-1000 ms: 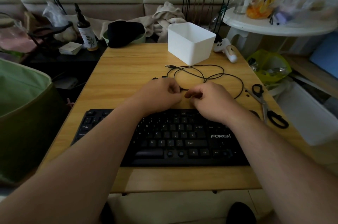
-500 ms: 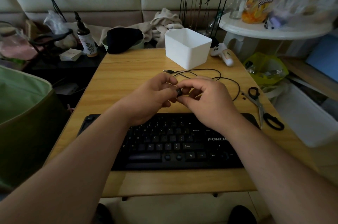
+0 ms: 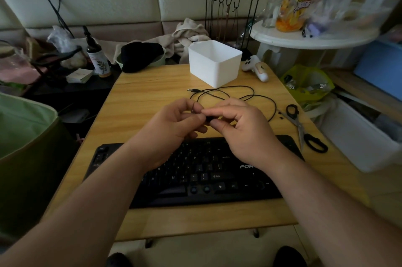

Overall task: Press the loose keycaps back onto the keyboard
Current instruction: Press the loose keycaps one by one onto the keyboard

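1. Both hands raised above the far edge of the keyboard [image 3: 195, 171], meeting in the middle.
2. Right hand [image 3: 243, 129]: thumb and forefinger curled, pinching a small black keycap [image 3: 209, 118] at the fingertips; other fingers bent loosely.
3. Left hand [image 3: 171, 129]: fingers curled toward the right hand's fingertips, tips touching or right beside the keycap; cannot tell if it also grips it.
4. Keycap is held in the air between the two hands, off the keyboard, above the tabletop [image 3: 139, 101].
5. Keyboard is black, lies flat on the near half of the wooden tabletop, partly covered by both forearms; white lettering visible on its right part.
6. Two tiny dark bits [image 3: 280, 115] lie on the tabletop just left of the scissors [image 3: 304, 129]; too small to tell if they are keycaps.
7. Scissors with black handles lie on the right of the tabletop, near the keyboard's far right corner.
8. Black cable [image 3: 250, 98] loops on the tabletop beyond the hands, plug end toward the left.
9. White plastic bin [image 3: 214, 64] stands at the far edge of the tabletop, beyond the cable.
10. White game controller [image 3: 256, 67] lies just right of the bin.
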Motion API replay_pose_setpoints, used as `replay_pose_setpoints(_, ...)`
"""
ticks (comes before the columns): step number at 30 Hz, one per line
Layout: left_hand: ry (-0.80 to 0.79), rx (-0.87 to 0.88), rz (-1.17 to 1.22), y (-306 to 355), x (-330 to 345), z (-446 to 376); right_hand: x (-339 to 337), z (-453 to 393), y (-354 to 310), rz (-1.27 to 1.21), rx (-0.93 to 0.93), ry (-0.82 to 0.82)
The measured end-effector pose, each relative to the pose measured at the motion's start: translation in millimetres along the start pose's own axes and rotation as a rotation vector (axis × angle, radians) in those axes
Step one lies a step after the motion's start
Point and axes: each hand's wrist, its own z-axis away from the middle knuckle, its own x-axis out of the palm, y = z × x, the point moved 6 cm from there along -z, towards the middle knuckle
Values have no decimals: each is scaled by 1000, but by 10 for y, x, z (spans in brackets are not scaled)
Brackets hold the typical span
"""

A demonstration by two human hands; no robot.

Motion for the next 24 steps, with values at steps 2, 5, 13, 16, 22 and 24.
replay_pose_setpoints(2, 29, -2, -65, 27, 56, 41, -26, 28, -23, 23, -1, 6)
replay_pose_setpoints(5, 65, 34, -216, 89, 104, 109, -96, 64, -51, 82, 3, 57)
replay_pose_setpoints(13, 98, 89, -513, 95, 158, 165, -214, 38, -114, 384, -61, -76)
replay_pose_setpoints(16, 98, 108, -607, 94, 151, 150, -224, 19, -74, 401, -41, -118)
replay_pose_setpoints(22, 165, 108, -834, 75, -34, 100, -202, -19, 307, 345, 211, -186)
replay_pose_setpoints(24, 167, 69, -840, 17, -64, 64, -141, -17, 358, 375, 258, -249)
